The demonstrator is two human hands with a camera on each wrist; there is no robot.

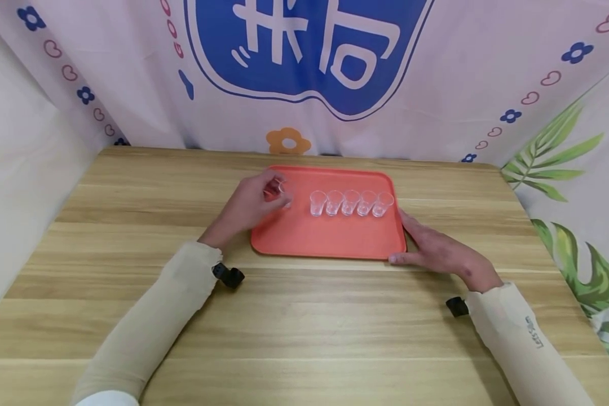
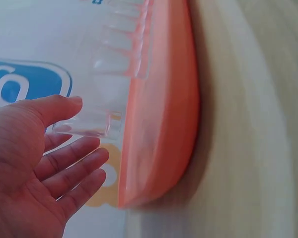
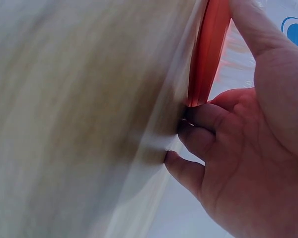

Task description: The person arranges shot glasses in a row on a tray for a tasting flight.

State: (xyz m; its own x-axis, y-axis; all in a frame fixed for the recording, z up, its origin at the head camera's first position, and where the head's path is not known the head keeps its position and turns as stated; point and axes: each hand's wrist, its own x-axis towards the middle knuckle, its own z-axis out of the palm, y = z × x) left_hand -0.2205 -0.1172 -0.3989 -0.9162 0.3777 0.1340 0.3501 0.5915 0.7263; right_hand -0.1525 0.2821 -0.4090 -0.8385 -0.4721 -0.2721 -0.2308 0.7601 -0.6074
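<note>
A red tray [image 1: 330,239] lies on the wooden table. On its right half several small clear plastic cups [image 1: 352,203] stand upright in a close row. My left hand [image 1: 251,204] reaches over the tray's left side and holds another clear cup [image 2: 97,124] between thumb and fingers, its base close over the tray; the other fingers are spread and loose. My right hand [image 1: 433,245] holds the tray's near right corner, thumb at the front edge and fingers along the right side. In the right wrist view its bent fingers [image 3: 203,119] meet the tray's edge and the table.
A gap of bare tray separates the held cup from the row. The wooden table [image 1: 304,321] extends around the tray. Behind it hangs a white printed curtain [image 1: 147,73], with a leaf-patterned cloth [image 1: 583,186] at the right.
</note>
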